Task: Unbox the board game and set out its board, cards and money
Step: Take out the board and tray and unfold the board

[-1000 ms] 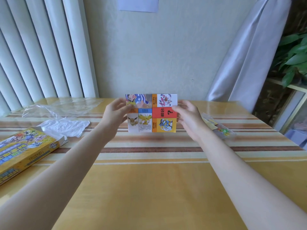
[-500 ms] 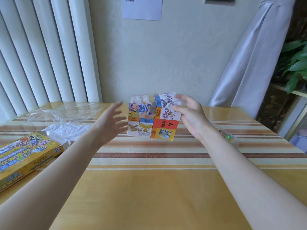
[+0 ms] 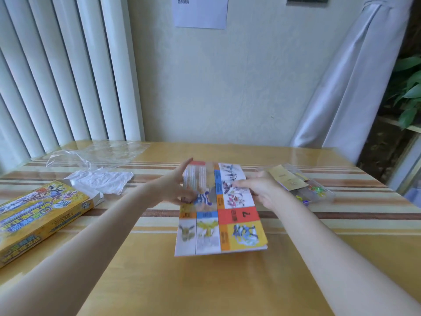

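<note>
Folded board (image 3: 219, 215) lying mid-desk (image 3: 227, 281) between my hands. Right hand (image 3: 262, 190) pinching its right edge, left hand (image 3: 175, 185) spreading flat, fingers straight, touching left half. Game box (image 3: 38, 217) sitting far left.

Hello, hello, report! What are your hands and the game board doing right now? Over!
Left hand open, touching folded board. Right hand holding board's right edge. Board low over table, partly unfolded. Nothing in the way.
</note>
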Tool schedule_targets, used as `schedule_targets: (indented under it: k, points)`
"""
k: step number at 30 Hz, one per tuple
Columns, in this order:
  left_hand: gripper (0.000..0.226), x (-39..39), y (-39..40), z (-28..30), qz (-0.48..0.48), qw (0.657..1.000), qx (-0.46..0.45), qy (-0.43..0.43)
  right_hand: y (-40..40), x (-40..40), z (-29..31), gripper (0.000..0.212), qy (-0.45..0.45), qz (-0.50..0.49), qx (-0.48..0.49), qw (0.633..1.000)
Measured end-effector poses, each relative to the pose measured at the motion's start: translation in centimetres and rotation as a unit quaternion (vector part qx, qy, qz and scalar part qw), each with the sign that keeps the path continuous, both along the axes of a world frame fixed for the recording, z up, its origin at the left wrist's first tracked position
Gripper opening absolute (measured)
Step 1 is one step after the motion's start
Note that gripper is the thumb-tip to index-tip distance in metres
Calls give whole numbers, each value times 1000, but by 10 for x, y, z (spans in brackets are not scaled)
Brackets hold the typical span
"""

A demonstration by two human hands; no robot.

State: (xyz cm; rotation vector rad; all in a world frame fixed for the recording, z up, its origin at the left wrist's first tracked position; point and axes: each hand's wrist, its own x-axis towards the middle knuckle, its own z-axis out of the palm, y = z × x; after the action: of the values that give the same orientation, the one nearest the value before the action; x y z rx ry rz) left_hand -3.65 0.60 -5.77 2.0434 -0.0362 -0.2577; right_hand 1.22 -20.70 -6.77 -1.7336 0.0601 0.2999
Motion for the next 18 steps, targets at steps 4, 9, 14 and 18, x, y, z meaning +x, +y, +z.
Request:
schedule_targets:
  k: [4,9,14,18]
  points:
    - [56,-2,-12,-12,28,975,213,-53,2,3,-27,50,18,1,-204,979]
    - [34,-13,-35,-26,-26,976,214,31,11,-15,-30,21,-35,79,-381,920]
    - [42,-11,-49,-26,-1,974,223,42,24,-23,-13,27,-106,99,-477,867]
    - [58,-11,-57,-28,11,980,189,63,27,-26,-1,25,-92,43,-243,965]
